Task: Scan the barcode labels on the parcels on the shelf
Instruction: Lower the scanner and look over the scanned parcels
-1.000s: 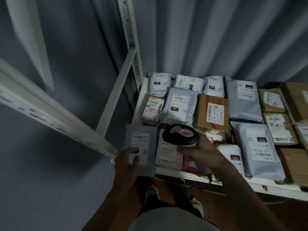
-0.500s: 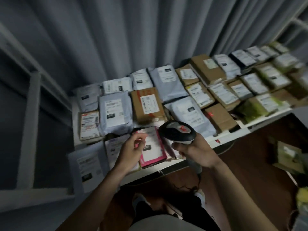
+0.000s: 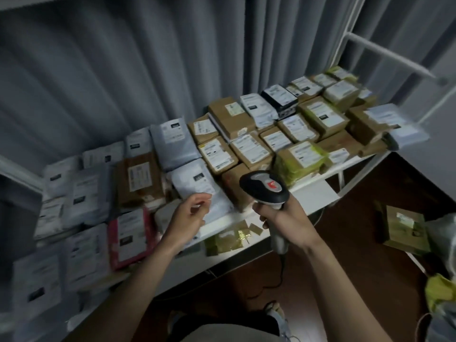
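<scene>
Several parcels cover the white shelf (image 3: 311,191): grey mailer bags on the left, brown cardboard boxes towards the right, each with a white barcode label. My right hand (image 3: 287,214) grips the handle of a black and grey barcode scanner (image 3: 264,188) with a red mark on top, held just in front of the shelf's front edge. My left hand (image 3: 190,215) hovers with loosely curled fingers over the near edge of a grey mailer bag (image 3: 197,186) and holds nothing. A pink parcel (image 3: 132,236) lies to its left.
Grey curtains hang behind the shelf. A white shelf post and rail (image 3: 385,51) rise at the right. Yellow-green packaging (image 3: 232,239) lies on the shelf's front. A brown box (image 3: 404,228) and a yellow bag (image 3: 441,292) sit on the dark floor at right.
My view has swung right along the shelf. My left hand let go of the grey parcel at the left end and moved right, past the pink parcel, to the grey mailer. The scanner moved right too.
</scene>
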